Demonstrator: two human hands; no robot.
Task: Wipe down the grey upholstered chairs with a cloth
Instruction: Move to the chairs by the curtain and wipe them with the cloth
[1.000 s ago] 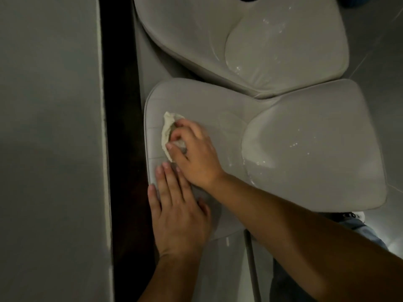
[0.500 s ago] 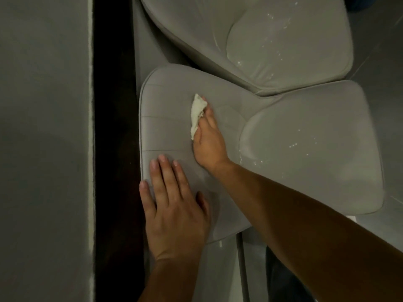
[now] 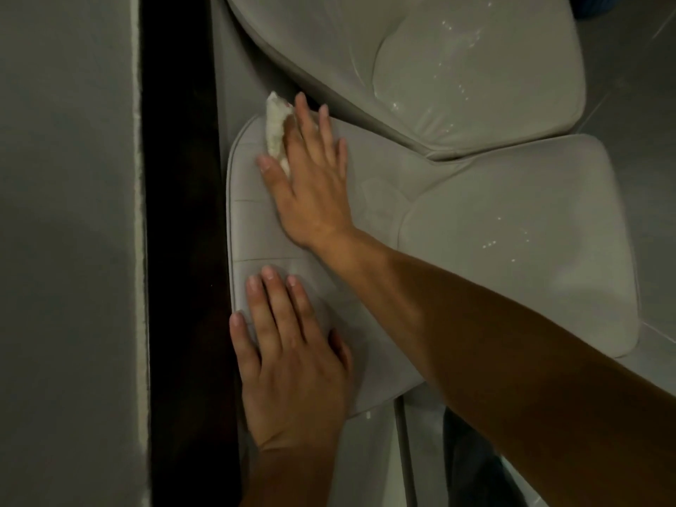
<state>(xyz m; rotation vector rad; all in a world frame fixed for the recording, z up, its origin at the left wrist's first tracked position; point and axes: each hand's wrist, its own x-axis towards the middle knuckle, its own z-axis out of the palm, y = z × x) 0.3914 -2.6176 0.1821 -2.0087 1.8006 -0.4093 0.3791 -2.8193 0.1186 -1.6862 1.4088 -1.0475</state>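
Near chair (image 3: 475, 250), backrest top edge taken as landmark. Our right hand (image 3: 311, 170) now lies flat on the far corner of that edge, fingers straight and spread, pressing the white cloth (image 3: 275, 135) against the upholstery; the cloth shows bunched under the index finger and thumb, partly overhanging the corner. A second ago the same hand was curled round the cloth nearer the middle of the edge; half a second ago it was sweeping further along. So the stroke has run out to the corner.

Our left hand (image 3: 292, 360) stays flat on the near end of the same edge, fingers straight, holding nothing, bracing the chair.

The far chair (image 3: 457, 67) sits just beyond the corner, its seat speckled with droplets. The near seat also carries a few specks.

Judgement: backrest edge nearly covered; both seats likely remain.
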